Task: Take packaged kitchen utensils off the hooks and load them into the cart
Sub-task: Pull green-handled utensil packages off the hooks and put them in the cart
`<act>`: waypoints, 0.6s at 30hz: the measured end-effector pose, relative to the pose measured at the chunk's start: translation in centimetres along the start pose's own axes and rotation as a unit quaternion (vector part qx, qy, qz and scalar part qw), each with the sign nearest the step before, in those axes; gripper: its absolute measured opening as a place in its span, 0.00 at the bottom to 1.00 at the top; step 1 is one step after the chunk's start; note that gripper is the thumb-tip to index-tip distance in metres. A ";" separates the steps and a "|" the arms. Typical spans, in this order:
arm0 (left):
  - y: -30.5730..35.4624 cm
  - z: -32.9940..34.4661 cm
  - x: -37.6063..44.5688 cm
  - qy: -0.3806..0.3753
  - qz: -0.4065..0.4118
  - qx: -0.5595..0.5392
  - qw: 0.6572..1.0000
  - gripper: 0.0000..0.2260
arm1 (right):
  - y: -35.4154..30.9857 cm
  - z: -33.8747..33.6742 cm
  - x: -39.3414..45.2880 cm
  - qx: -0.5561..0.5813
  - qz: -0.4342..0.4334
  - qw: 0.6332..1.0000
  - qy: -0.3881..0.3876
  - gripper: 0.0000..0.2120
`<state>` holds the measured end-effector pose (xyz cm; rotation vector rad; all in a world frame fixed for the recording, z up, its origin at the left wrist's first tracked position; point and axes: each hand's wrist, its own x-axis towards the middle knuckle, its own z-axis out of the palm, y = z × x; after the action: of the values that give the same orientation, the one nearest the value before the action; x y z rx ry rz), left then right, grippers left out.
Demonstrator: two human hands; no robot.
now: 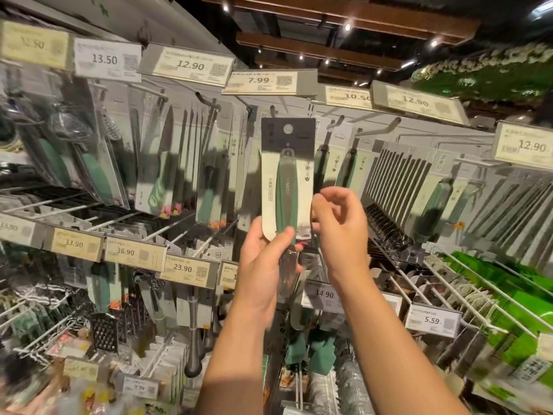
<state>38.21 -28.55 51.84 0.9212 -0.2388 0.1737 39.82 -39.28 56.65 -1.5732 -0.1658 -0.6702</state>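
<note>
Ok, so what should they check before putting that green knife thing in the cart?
1. Left hand grips the packaged utensil at its lower part: ok.
2. Right hand pinches the card's right edge: ok, it looks so.
3. Card's hang hole off its hook: cannot tell, though it seems to be held in front of the rack.
4. Neighbouring packs not snagged on it: cannot tell.
5. Cart within reach: cannot tell, it is not in view.
</note>
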 end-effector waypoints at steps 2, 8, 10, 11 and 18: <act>-0.2 0.4 -0.4 -0.023 0.003 0.012 1.000 0.14 | -0.1 0.1 -1.0 0.056 -0.008 0.997 -0.057 0.14; 0.0 0.8 -0.6 -0.047 -0.004 0.043 0.998 0.14 | -0.1 0.0 -1.9 0.075 -0.052 0.995 -0.048 0.18; 0.0 0.8 -0.5 -0.046 0.003 0.053 0.998 0.13 | -0.5 -0.1 -2.1 0.096 -0.057 0.993 -0.046 0.17; 0.0 0.9 -0.5 -0.045 0.004 0.052 0.998 0.12 | -0.6 -0.1 -2.0 0.104 -0.059 0.992 -0.042 0.17; 0.4 -0.2 0.1 -0.002 0.003 0.144 0.990 0.03 | -1.7 -0.8 -1.4 0.130 -0.059 0.990 0.005 0.15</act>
<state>38.27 -28.15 52.04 1.2074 -0.2248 0.2157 37.61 -39.39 57.45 -1.3157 -0.3287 -0.7189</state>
